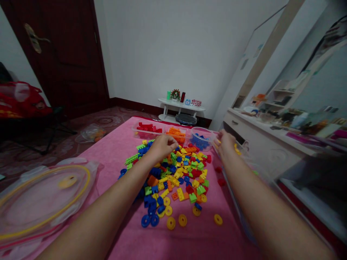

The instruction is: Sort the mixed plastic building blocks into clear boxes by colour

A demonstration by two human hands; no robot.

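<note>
A big heap of mixed toy building bricks [187, 162] in red, yellow, green, blue and orange spreads over a pink cloth [206, 238]. Over the heap's far left part is my left hand [164, 146], its fingertips pinched together; whatever they hold, if anything, is hidden. My right hand [227, 141] reaches to a clear container [241, 148] with yellow pieces at the right edge. Its fingers are curled, with a bit of yellow near the tips, and I cannot make out whether they grip it. Blue and yellow toy wheels [182, 220] lie along the heap's near side.
Behind the heap stand a clear tub of red bricks [148, 128], one of orange bricks [176, 134] and a round one of blue bricks [200, 141]. A clear lid [43, 200] with a yellow ring lies left. A large clear bin [255, 231] sits under my right forearm.
</note>
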